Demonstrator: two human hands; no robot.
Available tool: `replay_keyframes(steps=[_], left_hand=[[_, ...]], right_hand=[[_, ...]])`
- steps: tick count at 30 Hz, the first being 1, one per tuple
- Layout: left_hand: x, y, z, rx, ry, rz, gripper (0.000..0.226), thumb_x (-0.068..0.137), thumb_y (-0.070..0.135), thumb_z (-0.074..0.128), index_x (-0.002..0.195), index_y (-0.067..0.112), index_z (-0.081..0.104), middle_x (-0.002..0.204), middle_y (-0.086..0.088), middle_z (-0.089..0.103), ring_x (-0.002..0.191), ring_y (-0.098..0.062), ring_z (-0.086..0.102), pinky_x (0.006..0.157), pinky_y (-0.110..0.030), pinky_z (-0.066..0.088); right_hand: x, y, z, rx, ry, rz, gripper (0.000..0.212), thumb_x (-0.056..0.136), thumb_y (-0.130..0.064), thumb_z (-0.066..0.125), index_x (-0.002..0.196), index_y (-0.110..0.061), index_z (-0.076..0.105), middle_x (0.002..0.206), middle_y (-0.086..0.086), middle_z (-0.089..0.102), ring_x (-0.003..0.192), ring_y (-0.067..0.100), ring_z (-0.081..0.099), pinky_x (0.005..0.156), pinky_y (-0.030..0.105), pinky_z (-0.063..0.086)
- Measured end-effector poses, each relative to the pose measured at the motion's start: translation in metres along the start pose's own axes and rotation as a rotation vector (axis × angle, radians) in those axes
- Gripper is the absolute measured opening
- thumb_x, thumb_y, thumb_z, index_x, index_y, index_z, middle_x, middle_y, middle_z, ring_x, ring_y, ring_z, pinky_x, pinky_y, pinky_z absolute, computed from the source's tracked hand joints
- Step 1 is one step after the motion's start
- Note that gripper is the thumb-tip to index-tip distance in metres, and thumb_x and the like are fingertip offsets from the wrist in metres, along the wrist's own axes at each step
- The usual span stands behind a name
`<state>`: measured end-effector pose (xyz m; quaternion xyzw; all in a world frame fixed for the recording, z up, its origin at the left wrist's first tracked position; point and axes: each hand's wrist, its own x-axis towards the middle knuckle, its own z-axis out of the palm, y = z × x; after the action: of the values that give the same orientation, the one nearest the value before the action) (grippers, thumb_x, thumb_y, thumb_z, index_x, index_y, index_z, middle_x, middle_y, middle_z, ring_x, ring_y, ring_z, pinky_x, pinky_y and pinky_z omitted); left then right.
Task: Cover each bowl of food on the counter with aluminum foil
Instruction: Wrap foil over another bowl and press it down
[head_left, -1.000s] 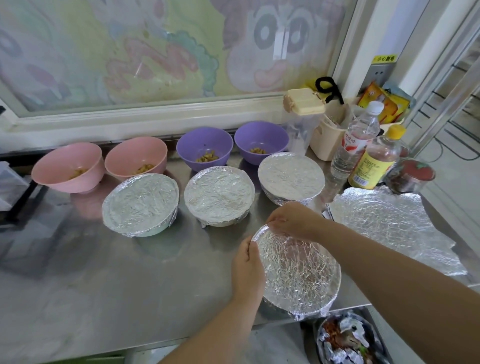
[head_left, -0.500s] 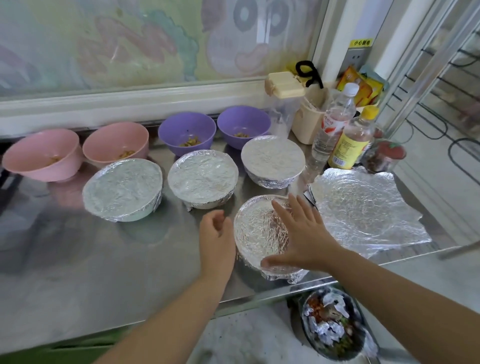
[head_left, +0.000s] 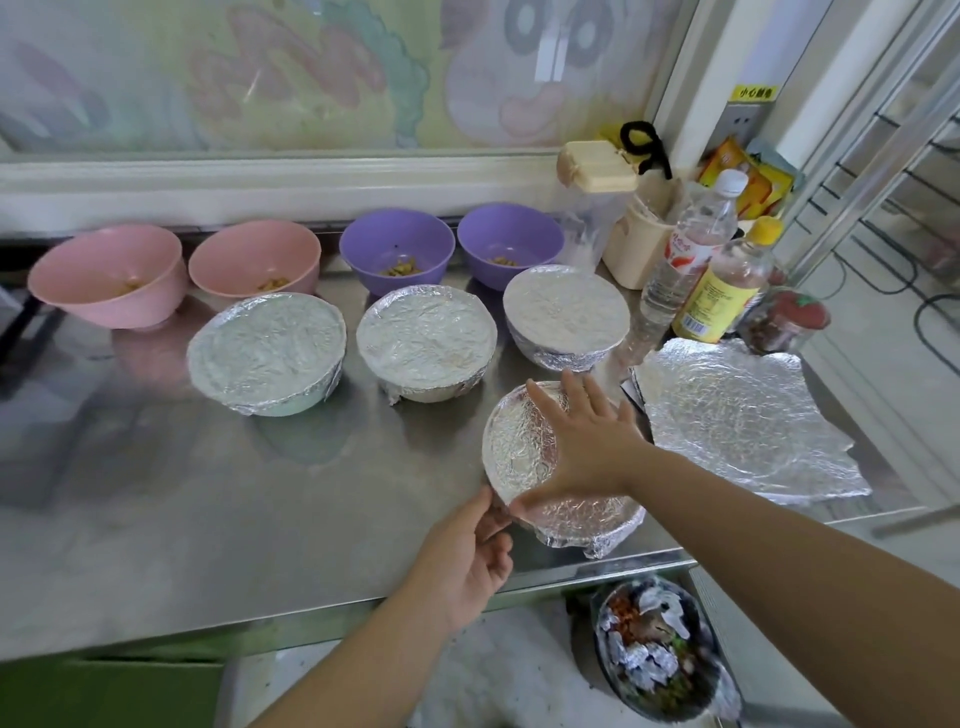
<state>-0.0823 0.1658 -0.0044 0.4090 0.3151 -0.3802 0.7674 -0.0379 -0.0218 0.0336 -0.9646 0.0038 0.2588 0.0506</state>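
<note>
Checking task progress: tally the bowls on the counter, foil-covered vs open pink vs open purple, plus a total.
Foil-covered bowls: 4
Open pink bowls: 2
Open purple bowls: 2
Total: 8

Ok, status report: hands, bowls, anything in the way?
Right hand flat on near bowl, already foiled; left hand at its edge, grip unclear. Three covered bowls behind; four back bowls uncovered. Foil sheet ready at right, nothing in the way.
</note>
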Motion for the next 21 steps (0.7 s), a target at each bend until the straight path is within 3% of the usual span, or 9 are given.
replay_keyframes(steps=[5,11,13,17,21], left_hand=[[0.001,-0.007,-0.006,-0.202,-0.11,-0.039,0.012,0.078,0.016,0.07,0.078,0.008,0.061,0.063,-0.003,0.054,0.045,-0.009,0.052,0.04,-0.02,0.045],[0.002,-0.012,-0.004,-0.223,-0.109,-0.037,0.004,0.096,0.005,0.057,0.097,0.004,0.06,0.059,-0.005,0.057,0.046,-0.009,0.056,0.044,-0.02,0.049],[0.002,-0.012,-0.002,-0.187,-0.097,-0.008,0.012,0.098,0.003,0.055,0.109,0.003,0.059,0.065,-0.006,0.063,0.052,-0.009,0.06,0.048,-0.02,0.051],[-0.001,-0.015,0.005,-0.135,-0.022,0.123,0.007,0.098,0.0,0.054,0.1,0.003,0.06,0.071,-0.008,0.067,0.057,-0.009,0.064,0.06,-0.024,0.056],[-0.007,-0.019,0.007,0.071,0.046,0.307,0.01,0.097,0.0,0.055,0.101,0.0,0.064,0.08,-0.01,0.07,0.07,-0.012,0.069,0.081,-0.031,0.058]], right_hand=[[0.002,0.0,0.001,-0.017,-0.003,0.007,0.152,0.04,-0.104,0.051,0.152,-0.04,-0.03,0.16,0.01,-0.037,0.147,0.037,-0.032,0.115,0.072,-0.006],[0.002,0.0,0.001,-0.01,0.0,0.002,0.152,0.04,-0.105,0.052,0.152,-0.041,-0.03,0.16,0.01,-0.037,0.147,0.037,-0.032,0.115,0.074,-0.004],[0.002,0.0,0.001,-0.014,-0.004,0.005,0.153,0.039,-0.105,0.051,0.151,-0.042,-0.03,0.16,0.01,-0.037,0.147,0.037,-0.032,0.114,0.075,-0.004],[0.002,0.0,0.0,-0.019,-0.012,0.012,0.152,0.039,-0.106,0.05,0.151,-0.042,-0.03,0.16,0.009,-0.038,0.148,0.036,-0.032,0.115,0.074,-0.004],[0.001,0.0,0.0,-0.028,-0.013,0.015,0.152,0.039,-0.105,0.05,0.151,-0.042,-0.03,0.16,0.009,-0.037,0.148,0.035,-0.032,0.114,0.074,-0.003]])
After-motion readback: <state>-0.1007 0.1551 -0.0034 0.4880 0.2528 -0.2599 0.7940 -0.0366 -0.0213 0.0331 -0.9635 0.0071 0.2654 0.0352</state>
